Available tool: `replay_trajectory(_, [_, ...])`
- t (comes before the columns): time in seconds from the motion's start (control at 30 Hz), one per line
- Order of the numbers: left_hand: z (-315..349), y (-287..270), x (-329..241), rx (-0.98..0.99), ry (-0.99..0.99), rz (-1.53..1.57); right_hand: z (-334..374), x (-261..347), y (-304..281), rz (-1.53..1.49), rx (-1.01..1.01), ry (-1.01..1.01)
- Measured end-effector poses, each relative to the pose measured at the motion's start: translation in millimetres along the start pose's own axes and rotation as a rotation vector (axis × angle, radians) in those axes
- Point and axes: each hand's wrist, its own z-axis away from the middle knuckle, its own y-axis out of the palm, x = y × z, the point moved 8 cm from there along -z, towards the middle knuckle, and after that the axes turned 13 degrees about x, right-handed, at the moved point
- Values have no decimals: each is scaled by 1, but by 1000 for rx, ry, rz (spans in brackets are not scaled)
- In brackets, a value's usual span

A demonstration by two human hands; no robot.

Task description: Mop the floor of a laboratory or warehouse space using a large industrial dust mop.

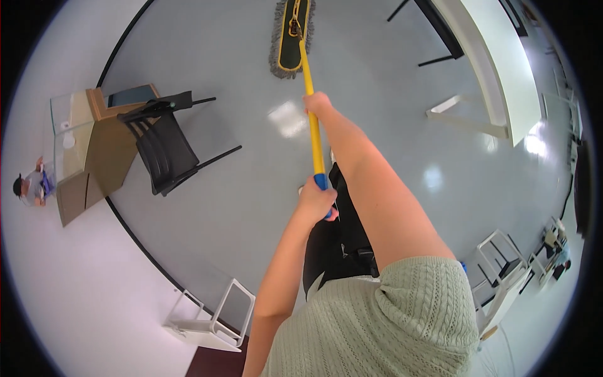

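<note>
A dust mop [290, 50] with a grey fringed head lies flat on the grey floor at the top of the view, its far end cut off by the picture's edge. Its yellow pole runs back toward my body. Around the blue grip at the near end, my left hand [318, 200] is closed. Farther up the pole, my right hand [317, 103] is wrapped round the yellow part with the arm stretched out.
A black chair [164, 147] stands on the left by a brown cabinet [110, 154] with a glass top. A white table [502, 69] curves along the upper right. White-framed furniture [217, 323] stands lower left, more [502, 276] lower right. People are at both far sides.
</note>
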Motion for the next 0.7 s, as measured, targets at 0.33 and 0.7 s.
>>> replay_trajectory(0.33, [48,-29,140,-81,-257,-526,20,-103,115,466,78,-175])
replay_trajectory(0.7, [255,-180,411,-283,-190,-1110,127,-263,484,793,200,-221])
